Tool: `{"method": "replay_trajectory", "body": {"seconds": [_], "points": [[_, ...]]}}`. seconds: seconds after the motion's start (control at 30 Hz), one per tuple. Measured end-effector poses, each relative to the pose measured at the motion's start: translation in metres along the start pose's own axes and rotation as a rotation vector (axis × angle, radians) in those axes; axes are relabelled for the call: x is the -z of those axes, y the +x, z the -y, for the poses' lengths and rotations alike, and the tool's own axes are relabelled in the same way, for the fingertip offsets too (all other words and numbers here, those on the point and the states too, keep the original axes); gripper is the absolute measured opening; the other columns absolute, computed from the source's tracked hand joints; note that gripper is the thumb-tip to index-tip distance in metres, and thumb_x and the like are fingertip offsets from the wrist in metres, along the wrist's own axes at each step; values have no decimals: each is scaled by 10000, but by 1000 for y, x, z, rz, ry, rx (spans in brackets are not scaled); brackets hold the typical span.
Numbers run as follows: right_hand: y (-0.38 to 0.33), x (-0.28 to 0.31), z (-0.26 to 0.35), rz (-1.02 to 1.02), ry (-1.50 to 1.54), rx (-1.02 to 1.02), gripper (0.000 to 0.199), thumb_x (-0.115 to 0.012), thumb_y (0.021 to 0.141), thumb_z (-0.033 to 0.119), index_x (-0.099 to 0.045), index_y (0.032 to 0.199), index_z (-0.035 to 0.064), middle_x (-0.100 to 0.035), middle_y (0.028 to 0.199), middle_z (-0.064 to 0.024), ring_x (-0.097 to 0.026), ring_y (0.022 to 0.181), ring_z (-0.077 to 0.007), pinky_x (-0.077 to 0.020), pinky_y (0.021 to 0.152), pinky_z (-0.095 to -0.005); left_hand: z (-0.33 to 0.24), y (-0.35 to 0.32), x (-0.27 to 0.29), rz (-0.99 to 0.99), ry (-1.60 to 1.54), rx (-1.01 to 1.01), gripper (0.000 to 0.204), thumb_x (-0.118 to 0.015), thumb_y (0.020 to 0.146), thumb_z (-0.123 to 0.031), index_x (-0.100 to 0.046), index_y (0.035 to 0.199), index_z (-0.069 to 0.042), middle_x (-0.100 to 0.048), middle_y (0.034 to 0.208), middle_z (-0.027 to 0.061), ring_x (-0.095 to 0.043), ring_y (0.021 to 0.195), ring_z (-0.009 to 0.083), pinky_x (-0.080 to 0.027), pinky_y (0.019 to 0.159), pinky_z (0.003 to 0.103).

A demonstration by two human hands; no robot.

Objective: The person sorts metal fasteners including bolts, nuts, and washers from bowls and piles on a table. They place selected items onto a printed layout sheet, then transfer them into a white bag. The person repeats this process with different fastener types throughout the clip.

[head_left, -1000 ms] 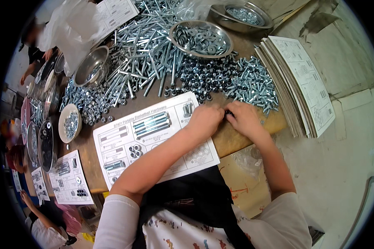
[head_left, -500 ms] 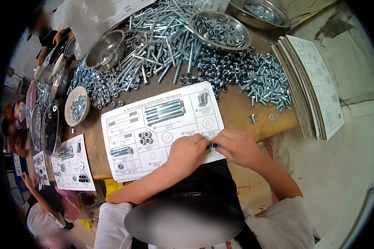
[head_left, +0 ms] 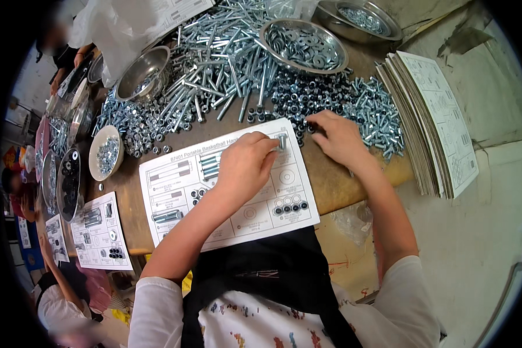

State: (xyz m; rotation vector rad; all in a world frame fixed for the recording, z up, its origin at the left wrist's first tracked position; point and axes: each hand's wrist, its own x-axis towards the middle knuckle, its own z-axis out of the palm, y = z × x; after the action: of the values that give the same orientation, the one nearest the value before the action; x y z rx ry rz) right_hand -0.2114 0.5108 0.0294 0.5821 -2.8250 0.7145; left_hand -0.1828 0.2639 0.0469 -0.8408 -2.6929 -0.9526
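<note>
My left hand (head_left: 246, 165) is over the printed card (head_left: 229, 235), its fingers together and their tips against the short bolts (head_left: 282, 142) at the card's upper right corner. Whether they pinch one is hidden. My right hand (head_left: 337, 138) hovers at the near edge of the heap of dark-capped lock nuts (head_left: 298, 95), thumb and forefinger apart. A row of several black lock nuts (head_left: 290, 208) sits at the card's lower right below some washers. Long bolts (head_left: 209, 167), partly covered by my left hand, and shorter bolts (head_left: 167, 216) lie on the card too.
Loose long bolts (head_left: 220, 75) and short bolts (head_left: 380, 122) are heaped behind the card. Steel bowls of washers (head_left: 304, 46) and a cream bowl (head_left: 106, 152) stand around them. A stack of cards (head_left: 432, 122) is at right. Co-workers and another filled card (head_left: 101, 232) are at left.
Both hands have left the row of black nuts at the card's lower right, which now shows. My left hand moved up to the short bolts, my right up to the nut heap.
</note>
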Motion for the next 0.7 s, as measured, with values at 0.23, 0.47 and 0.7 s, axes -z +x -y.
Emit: {"method": "replay_trajectory", "body": {"seconds": [0.23, 0.47, 0.7], "points": [[10, -13, 1, 108, -35, 81, 273, -698, 799, 140, -634, 1064, 131, -618, 974, -74, -640, 855, -294, -511, 719, -399, 1, 34, -30, 62, 124, -85, 177, -701, 776, -126, -711, 938, -54, -653, 991, 76, -595, 939, 282, -496, 807, 387], [-11, -5, 1, 115, -68, -17, 233, -704, 793, 138, -624, 1010, 110, -624, 930, -80, -637, 872, -310, -504, 719, -414, -6, 45, -42, 53, 250, -161, 160, -721, 740, -148, -717, 871, -57, -652, 958, 48, -566, 996, 251, -455, 857, 402], [-31, 1, 2, 73, -60, -86, 221, -697, 773, 120, -634, 981, 82, -621, 899, -100, -633, 868, -318, -501, 733, -423, -11, 69, -56, 216, 483, -186, 58, -707, 716, -162, -706, 722, -104, -673, 849, 40, -605, 936, 231, -446, 806, 361]]}}
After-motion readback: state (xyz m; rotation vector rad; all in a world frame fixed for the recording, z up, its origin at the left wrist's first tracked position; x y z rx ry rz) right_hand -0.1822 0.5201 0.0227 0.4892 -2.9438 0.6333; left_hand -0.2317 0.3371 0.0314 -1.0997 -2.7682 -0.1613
